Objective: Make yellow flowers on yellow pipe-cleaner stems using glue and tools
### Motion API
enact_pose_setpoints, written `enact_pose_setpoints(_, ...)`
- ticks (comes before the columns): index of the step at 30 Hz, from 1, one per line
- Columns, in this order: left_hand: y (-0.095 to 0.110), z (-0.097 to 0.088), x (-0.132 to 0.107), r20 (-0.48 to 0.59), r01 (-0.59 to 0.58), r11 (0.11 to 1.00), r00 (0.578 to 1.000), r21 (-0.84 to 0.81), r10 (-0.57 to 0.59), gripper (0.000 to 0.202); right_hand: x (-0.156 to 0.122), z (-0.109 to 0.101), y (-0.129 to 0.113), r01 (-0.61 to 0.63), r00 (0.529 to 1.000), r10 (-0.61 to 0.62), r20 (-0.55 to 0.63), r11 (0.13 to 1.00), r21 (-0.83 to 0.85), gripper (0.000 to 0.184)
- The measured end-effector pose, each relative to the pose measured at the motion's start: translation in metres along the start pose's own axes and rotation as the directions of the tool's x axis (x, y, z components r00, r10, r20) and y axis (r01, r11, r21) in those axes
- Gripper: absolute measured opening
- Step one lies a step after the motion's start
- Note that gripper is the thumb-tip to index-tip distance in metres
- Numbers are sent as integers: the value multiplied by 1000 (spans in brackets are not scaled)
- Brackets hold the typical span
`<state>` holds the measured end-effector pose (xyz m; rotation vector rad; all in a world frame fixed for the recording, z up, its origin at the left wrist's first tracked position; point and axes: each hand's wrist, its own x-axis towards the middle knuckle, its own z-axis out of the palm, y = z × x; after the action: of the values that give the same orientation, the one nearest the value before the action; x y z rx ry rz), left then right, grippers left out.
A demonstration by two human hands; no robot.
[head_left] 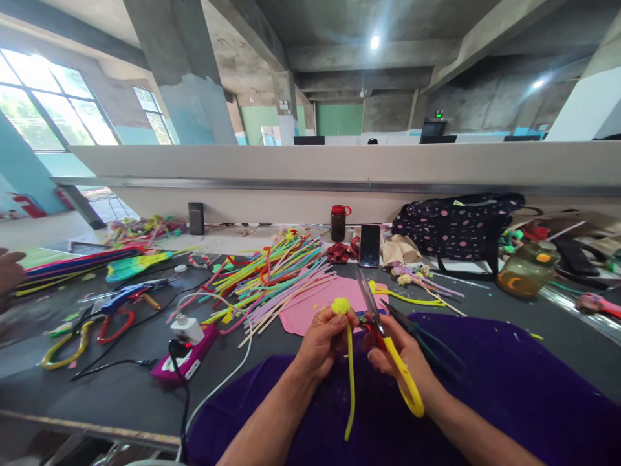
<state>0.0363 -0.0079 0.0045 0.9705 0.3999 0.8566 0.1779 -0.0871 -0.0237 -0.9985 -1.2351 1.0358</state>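
Note:
My left hand (317, 346) pinches a yellow pipe-cleaner flower (341, 305) near its fluffy head. Its yellow stem (352, 382) hangs down past my fingers. In my right hand (405, 349) is a pair of scissors (406, 382) with yellow handles, blades pointing up beside the flower. The blades are slightly apart and do not touch the flower. A dark-handled tool (427, 343), perhaps pliers, shows behind my right hand; whether I hold it too I cannot tell. Beneath both hands spreads a purple cloth (495, 382).
Many coloured pipe cleaners (272, 272) lie on pink paper (308, 307). A phone (369, 246), a bottle (338, 223) and a patterned bag (451, 226) stand behind. To the left are a magenta power strip (187, 356), cables and cutting tools (116, 307). Another person's hand (8, 268) shows at the left edge.

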Motion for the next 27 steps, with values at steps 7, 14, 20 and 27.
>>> enact_pose_setpoints(7,-16,10,4,-110,150,982,984,116,-137,31,-2,13,2,-173,979,202,-40,912,371,42)
enact_pose_setpoints(14,-16,9,7,-80,190,969,981,159,-179,26,5,5,2,-262,942,331,-62,836,483,38)
enact_pose_setpoints(20,-14,6,8,-43,232,965,973,122,-229,33,8,3,-1,-333,927,374,25,789,516,20)
enact_pose_setpoints(27,-17,6,9,-87,221,970,973,97,-213,28,5,4,2,-364,920,390,44,806,467,19)
